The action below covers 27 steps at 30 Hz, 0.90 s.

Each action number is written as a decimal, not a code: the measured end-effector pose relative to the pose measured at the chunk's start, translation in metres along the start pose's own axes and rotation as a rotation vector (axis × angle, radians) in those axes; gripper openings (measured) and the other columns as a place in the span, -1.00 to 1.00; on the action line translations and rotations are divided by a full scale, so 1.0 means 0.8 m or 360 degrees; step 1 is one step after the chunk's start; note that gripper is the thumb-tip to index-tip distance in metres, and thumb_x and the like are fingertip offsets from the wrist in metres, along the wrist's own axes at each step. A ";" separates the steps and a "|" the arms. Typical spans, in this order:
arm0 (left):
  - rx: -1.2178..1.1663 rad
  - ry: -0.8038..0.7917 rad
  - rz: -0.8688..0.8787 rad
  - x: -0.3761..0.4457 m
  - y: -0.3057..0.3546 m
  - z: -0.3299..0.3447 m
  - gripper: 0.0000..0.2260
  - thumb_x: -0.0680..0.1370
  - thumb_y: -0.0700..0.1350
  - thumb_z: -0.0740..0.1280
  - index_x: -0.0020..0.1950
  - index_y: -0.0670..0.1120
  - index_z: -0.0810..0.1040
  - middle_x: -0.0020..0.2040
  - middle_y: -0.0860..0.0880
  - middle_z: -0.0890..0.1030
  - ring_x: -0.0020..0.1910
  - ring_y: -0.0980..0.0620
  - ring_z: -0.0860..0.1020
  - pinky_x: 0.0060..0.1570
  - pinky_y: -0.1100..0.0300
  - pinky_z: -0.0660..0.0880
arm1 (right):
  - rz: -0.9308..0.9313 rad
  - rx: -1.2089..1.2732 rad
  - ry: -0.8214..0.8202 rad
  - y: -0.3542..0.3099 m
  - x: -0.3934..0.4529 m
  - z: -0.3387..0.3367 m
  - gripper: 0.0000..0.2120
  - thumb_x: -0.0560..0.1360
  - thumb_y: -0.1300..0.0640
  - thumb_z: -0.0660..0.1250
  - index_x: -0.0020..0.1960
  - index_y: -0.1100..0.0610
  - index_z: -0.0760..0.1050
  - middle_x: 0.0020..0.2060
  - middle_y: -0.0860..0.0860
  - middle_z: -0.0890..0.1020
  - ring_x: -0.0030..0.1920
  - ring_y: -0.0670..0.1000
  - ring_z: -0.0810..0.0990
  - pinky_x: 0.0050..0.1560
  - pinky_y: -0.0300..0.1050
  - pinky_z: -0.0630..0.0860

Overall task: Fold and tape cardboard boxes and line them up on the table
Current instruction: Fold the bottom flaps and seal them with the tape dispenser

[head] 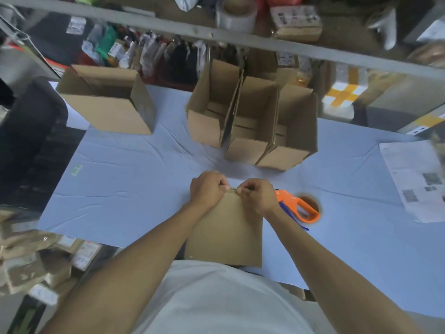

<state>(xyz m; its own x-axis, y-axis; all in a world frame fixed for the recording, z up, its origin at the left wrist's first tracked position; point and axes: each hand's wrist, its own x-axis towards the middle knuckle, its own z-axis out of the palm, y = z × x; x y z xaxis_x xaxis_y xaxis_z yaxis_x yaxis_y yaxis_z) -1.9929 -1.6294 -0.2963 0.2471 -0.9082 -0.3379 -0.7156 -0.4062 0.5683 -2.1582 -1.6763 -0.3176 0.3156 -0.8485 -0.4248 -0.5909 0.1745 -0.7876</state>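
- A table (120,189) under a wrinkled pale blue cloth fills the view; a grey shelf rail (216,34) crosses above it, with a roll of tape (237,14) and blurred packets on the shelf.
- Printed sheets (416,182) lie at the table's right edge; brown parcels (36,261) pile beside its near left corner.
- A flat cardboard box (228,235) lies at the near edge against the person's white shirt, plain brown and unopened.
- The left hand (207,189) and right hand (258,195) both pinch its far edge with curled fingers, knuckles nearly touching.
- Three open boxes (250,121) stand touching in a row behind the hands; a larger open box (106,102) stands apart at the far left.
- An orange tape dispenser (301,208) lies just right of the right hand.
- Bare cloth stretches left of the flat box.
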 end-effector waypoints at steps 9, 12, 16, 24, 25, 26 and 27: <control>-0.0138 0.0104 0.0134 0.001 -0.016 0.004 -0.91 0.52 -0.24 0.36 -0.19 -0.15 0.60 -0.17 0.03 0.52 0.01 -0.06 0.49 -0.01 0.10 0.39 | -0.0079 -0.0012 -0.0023 0.011 0.000 -0.009 -0.89 0.48 0.17 0.45 -0.21 0.16 0.65 -0.27 -0.03 0.67 -0.24 -0.11 0.58 -0.28 -0.35 0.45; 0.0201 0.0273 0.0120 -0.007 -0.010 0.012 -0.91 0.54 -0.11 0.37 0.03 -0.06 0.60 0.05 0.00 0.49 0.19 -0.10 0.39 0.17 0.06 0.21 | -0.0065 -0.0044 0.0051 0.005 -0.003 -0.006 -0.88 0.49 0.13 0.43 -0.22 0.11 0.64 -0.31 -0.12 0.65 -0.26 -0.18 0.57 -0.28 -0.35 0.43; 0.0539 0.0365 -0.0256 -0.042 0.003 0.045 -0.40 0.49 0.19 0.36 0.43 0.00 0.24 0.47 -0.23 0.17 0.42 -0.30 0.14 0.34 -0.26 0.12 | -0.0095 -0.0148 0.0193 0.006 -0.023 0.002 -0.83 0.50 0.09 0.40 -0.23 0.13 0.61 -0.34 -0.14 0.61 -0.27 -0.18 0.54 -0.30 -0.32 0.38; 0.0660 0.0147 0.0402 -0.035 -0.009 0.058 -0.21 0.50 0.35 0.22 0.56 -0.09 0.13 0.56 -0.26 0.12 0.53 -0.23 0.04 0.49 -0.10 -0.07 | 0.0012 -0.0720 0.0756 0.078 -0.079 -0.063 -0.76 0.50 -0.02 0.39 -0.05 0.16 0.50 -0.08 0.07 0.53 -0.06 0.10 0.50 -0.22 -0.08 0.31; 0.0726 0.0144 0.0483 -0.030 -0.007 0.054 -0.20 0.48 0.36 0.24 0.55 -0.09 0.17 0.56 -0.24 0.13 0.52 -0.23 0.05 0.48 -0.10 -0.04 | 0.0107 -0.0822 0.0736 0.088 -0.084 -0.072 -0.66 0.47 -0.04 0.42 0.09 0.17 0.49 0.04 0.10 0.52 0.05 0.14 0.49 -0.18 -0.07 0.36; 0.0813 0.0206 0.0494 -0.029 -0.002 0.055 -0.21 0.46 0.37 0.26 0.52 -0.08 0.23 0.53 -0.24 0.19 0.48 -0.24 0.12 0.45 -0.13 0.06 | 0.0176 -0.0919 0.0647 0.098 -0.087 -0.078 -0.56 0.44 -0.05 0.45 0.18 0.17 0.45 0.13 0.12 0.50 0.12 0.17 0.49 -0.14 -0.05 0.40; 0.0886 0.0318 0.0419 -0.033 0.006 0.056 -0.23 0.42 0.37 0.29 0.47 -0.07 0.32 0.46 -0.24 0.29 0.40 -0.25 0.23 0.37 -0.15 0.21 | 0.0207 -0.1013 0.0535 0.105 -0.088 -0.082 -0.49 0.42 -0.03 0.47 0.24 0.18 0.41 0.18 0.13 0.50 0.14 0.20 0.49 -0.09 -0.01 0.42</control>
<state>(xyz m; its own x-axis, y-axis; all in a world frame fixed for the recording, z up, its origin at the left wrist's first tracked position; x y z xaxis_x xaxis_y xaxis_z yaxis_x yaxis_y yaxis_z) -2.0322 -1.6025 -0.3186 0.0958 -0.9934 -0.0638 -0.9873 -0.1029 0.1209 -2.2788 -1.6345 -0.3249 0.0293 -0.9660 -0.2567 -0.9575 0.0466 -0.2847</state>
